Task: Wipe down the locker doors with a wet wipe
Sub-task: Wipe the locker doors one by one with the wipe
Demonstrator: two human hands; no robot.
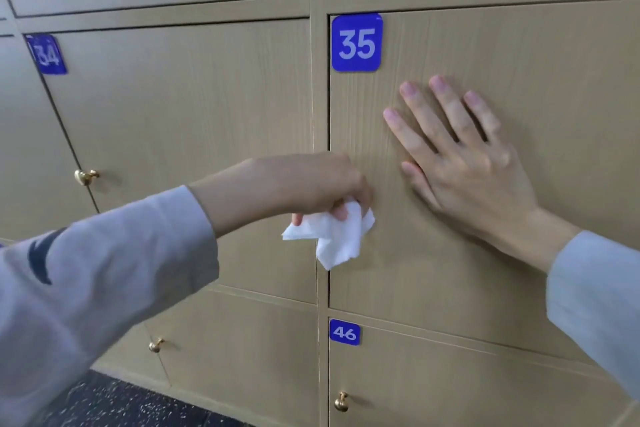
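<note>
A wall of tan wood-grain lockers fills the view. Locker door 35 (519,55) carries a blue number plate (357,43) at its upper left corner. My right hand (460,156) lies flat on this door with the fingers straight and spread. My left hand (304,184) grips a crumpled white wet wipe (334,236) at the door's left edge, about halfway down. The wipe hangs below the curled fingers. Whether the wipe touches the door, I cannot tell.
Locker 34 (180,114) is to the left with a brass knob (86,177). Locker 46 (450,385) sits below door 35, with its own knob (341,401). Another knob (156,345) shows lower left. Dark speckled floor (131,406) lies at the bottom left.
</note>
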